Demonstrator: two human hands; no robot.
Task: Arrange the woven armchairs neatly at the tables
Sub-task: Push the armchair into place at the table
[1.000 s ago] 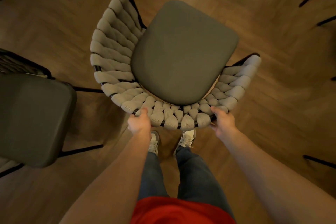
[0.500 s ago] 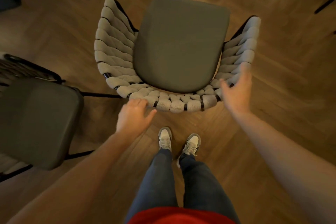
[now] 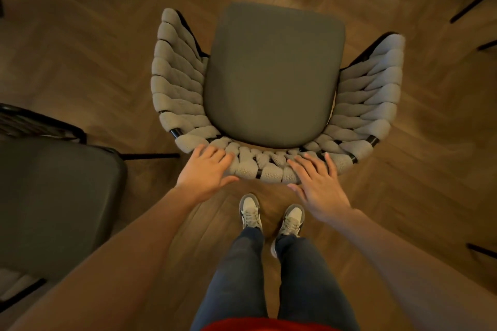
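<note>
Now woven armchair (image 3: pixel 274 80) stands on wood floor (image 3: pixel 80 43), directly ahead of feet. Left hand (image 3: pixel 205 172) and right hand (image 3: pixel 318 185) flat on woven backrest rim, fingers straight, gripping nothing. Second chair (image 3: pixel 51 196) at left.

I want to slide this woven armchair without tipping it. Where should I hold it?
Probably the curved top rail of the backrest, from behind, one hand on each side of centre. It faces you, and the left hand and right hand already rest there.
</note>
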